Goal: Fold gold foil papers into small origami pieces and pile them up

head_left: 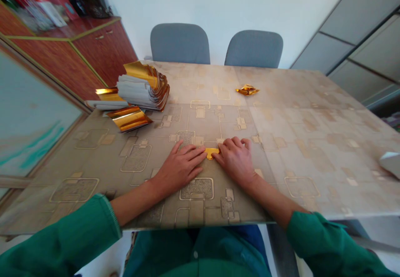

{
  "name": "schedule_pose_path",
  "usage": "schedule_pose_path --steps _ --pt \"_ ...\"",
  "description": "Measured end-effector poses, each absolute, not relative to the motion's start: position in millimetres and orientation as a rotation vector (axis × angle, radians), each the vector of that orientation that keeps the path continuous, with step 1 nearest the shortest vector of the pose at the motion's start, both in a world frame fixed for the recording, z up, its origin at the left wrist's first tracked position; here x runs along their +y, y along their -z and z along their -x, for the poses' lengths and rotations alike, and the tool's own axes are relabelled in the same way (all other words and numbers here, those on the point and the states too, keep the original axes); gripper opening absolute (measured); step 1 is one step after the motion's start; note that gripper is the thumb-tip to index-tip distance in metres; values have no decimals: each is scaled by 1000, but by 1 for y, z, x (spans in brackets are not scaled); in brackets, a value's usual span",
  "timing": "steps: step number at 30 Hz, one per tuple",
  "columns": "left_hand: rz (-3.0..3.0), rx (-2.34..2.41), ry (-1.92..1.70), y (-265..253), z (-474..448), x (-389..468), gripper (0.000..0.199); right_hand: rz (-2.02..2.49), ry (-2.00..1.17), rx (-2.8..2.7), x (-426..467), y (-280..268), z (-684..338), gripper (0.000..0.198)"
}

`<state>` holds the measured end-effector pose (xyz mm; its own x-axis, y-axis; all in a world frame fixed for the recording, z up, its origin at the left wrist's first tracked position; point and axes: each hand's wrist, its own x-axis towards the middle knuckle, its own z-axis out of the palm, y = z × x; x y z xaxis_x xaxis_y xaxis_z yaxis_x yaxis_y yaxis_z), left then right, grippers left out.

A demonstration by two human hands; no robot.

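Note:
A small folded piece of gold foil paper [212, 152] lies on the patterned tablecloth [196, 204] between my hands. My left hand [183, 162] rests flat with its fingers stretched out, the fingertips touching the paper's left end. At the other end, my right hand [236, 160] has curled fingers and a thumb pressed onto the paper. Its right part is hidden under those fingers. Farther off to the right sits a folded gold foil piece [247, 90] with pointed ends. A thick stack of gold foil sheets with white backs [140, 89] lies at the far left.
A loose curled gold sheet [129, 118] lies in front of the stack. Two grey chairs [180, 43] stand behind the table against the wall. A reddish wooden cabinet [103, 48] with items on top is at the back left. Something white [390, 163] is at the right edge.

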<state>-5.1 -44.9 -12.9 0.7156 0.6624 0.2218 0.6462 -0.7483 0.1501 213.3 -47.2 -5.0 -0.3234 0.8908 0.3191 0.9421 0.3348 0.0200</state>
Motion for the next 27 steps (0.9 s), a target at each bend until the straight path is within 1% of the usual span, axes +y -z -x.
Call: schedule_pose_path --steps 3,6,9,14,19,27 --pt "-2869 1054 -415 13 7 -43 39 1599 304 -2374 -46 6 -210 20" --pt "-2896 1038 -429 11 6 -42 38 1416 285 -2495 -45 10 -207 12" --pt "-2904 1056 -429 10 5 -43 39 1336 262 -2566 -44 13 -204 15" --pt "-2879 1120 -408 10 8 -46 45 1366 268 -2570 -47 12 -207 18" --pt "-2854 1171 -389 10 11 -49 46 1380 281 -2559 -54 14 -221 24" --pt "-2880 1142 -357 11 14 -47 46 1398 170 -2599 -62 5 -218 29"
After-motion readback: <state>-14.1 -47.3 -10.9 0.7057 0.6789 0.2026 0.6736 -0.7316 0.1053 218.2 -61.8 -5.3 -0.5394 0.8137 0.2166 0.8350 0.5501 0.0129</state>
